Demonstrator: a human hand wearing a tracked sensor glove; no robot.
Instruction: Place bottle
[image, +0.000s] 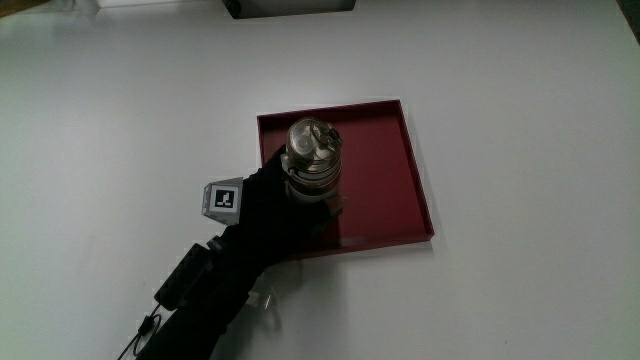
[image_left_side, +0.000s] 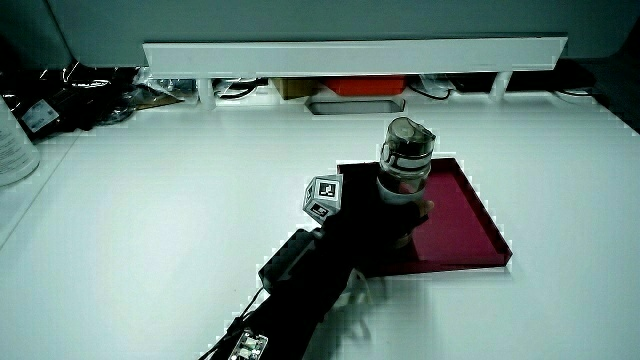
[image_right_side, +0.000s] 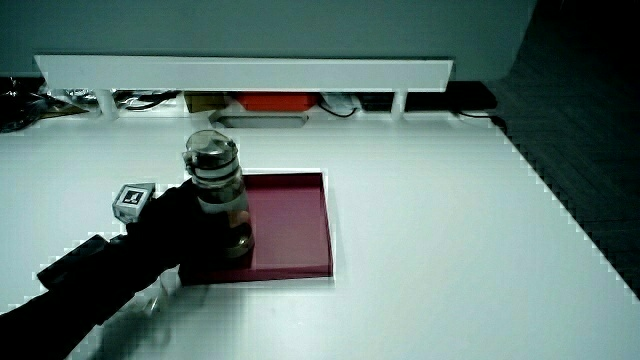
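My grip, the hand (image: 270, 205), is wrapped around the lower body of the bottle (image: 313, 160), which stands upright inside the red tray (image: 400, 190) at the tray edge nearest the person. Its long axis runs vertical, cap pointing straight up (in both side views it looks plumb (image_left_side: 404, 165)). I judge the release needs only the fingers to let go, with the wrist cube (image: 224, 199) over the bare desk (image: 120, 120).

1. White table (image: 520, 110), matte top.
2. Dark red square tray (image: 395, 190) flat on table, low rim.
3. Low white partition (image_left_side: 350, 52) farther from the person than the tray.
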